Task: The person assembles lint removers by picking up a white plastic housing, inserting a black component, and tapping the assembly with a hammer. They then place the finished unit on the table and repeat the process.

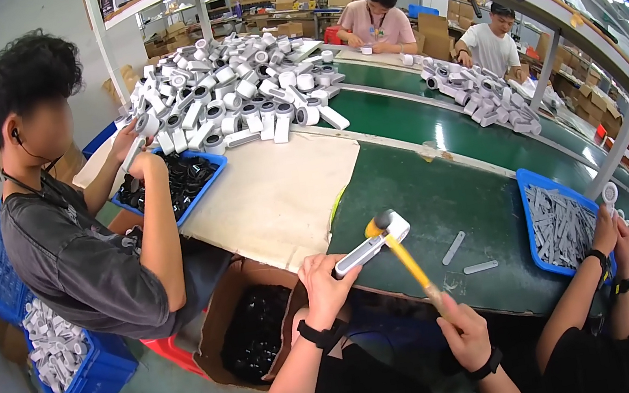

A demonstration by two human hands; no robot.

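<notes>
My left hand (pixel 322 287) is closed round the handle end of a white round-headed device (pixel 397 230) with a grey panel along its handle. It is held at the near edge of the green table. In my right hand (pixel 466 337) is the grip of a hammer (pixel 412 267) with a yellow handle. The hammer's black and yellow head is at the device's round end; whether they touch, I cannot tell. To the right on the tabletop lie two grey strips, one (pixel 453 248) slanted and one (pixel 480 266) nearly level.
A blue tray (pixel 532 232) of grey strips sits at right, beside a co-worker's hands (pixel 612 231) holding another white device. White devices (pixel 231 86) are heaped at the back left. A seated person at left works over a blue tray (pixel 192 203) of black parts. Below stands a cardboard box (pixel 208 332).
</notes>
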